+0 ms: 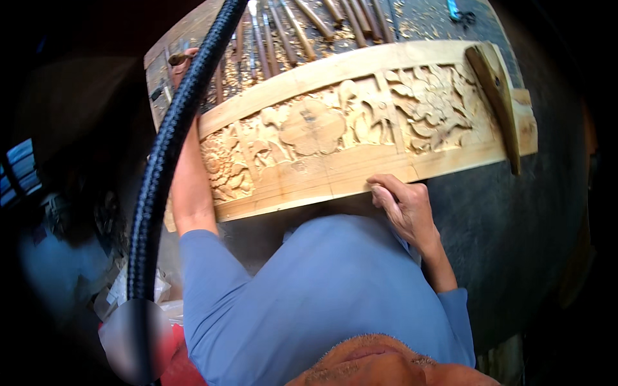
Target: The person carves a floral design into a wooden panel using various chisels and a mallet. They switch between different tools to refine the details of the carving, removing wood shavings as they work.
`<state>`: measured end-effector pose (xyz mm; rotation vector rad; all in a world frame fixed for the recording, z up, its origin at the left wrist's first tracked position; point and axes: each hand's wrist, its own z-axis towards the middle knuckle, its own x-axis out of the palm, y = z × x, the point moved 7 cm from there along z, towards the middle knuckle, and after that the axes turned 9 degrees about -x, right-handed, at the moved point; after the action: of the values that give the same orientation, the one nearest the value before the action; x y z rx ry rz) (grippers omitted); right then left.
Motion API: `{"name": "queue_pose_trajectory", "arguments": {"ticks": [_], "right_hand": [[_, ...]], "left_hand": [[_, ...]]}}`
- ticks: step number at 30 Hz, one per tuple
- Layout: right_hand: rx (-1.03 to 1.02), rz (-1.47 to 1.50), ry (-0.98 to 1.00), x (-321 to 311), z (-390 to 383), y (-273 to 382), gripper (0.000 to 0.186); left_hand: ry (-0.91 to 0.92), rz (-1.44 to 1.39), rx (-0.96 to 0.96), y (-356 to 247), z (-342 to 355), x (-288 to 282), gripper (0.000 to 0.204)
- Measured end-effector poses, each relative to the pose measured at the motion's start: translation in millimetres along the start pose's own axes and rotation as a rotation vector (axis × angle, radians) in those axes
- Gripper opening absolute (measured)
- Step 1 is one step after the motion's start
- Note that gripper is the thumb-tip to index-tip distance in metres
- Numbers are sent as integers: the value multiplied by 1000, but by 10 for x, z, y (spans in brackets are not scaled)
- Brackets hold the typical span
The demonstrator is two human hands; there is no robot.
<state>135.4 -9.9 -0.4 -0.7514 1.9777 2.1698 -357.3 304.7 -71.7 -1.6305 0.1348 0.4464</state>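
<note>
A long pale wooden panel [302, 177] with an arched far edge lies across the workbench in front of me, carved in relief with flowers and leaves around a smooth oval. My left arm reaches over its left end. Beyond the panel, my left hand [181, 65] is closed by a brown rounded piece, partly covered by a black braided cable; what it grips is unclear. At the panel's near edge, my right hand [407, 209] is closed with its fingers curled, index finger touching the wood. Nothing shows in it. A curved wooden piece [494, 96] lies over the panel's right end.
Several wooden-handled carving tools [283, 38] lie beyond the panel among wood shavings [421, 26]. A small blue object [454, 10] is at the far right of the bench. The black braided cable [170, 138] crosses the left side. Bags [122, 289] stand low on the left.
</note>
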Motion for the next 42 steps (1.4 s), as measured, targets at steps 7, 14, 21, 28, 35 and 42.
{"name": "queue_pose_trajectory", "arguments": {"ticks": [7,14,21,28,35,42], "right_hand": [[26,269,-169,-91,-174,81,21],[124,570,-334,-117,-479,93,68],[305,94,-293,-184,-861,72,39],[282,170,-568,-129,-878,74,30],[77,137,-473,-65,-642,129,12],[58,-68,-393,-240,-485,174,12]], "left_hand": [[-381,892,757,-1590,-1232,649,10],[14,1051,1132,-1990,-3266,2138,6],[436,829,1149,-1964,-3878,2652,15],[550,97,1028,-2140,-3765,2606,33],[725,161,893,-1927,-3647,3030,56],[779,65,808,-1846,-3561,3201,54]]}}
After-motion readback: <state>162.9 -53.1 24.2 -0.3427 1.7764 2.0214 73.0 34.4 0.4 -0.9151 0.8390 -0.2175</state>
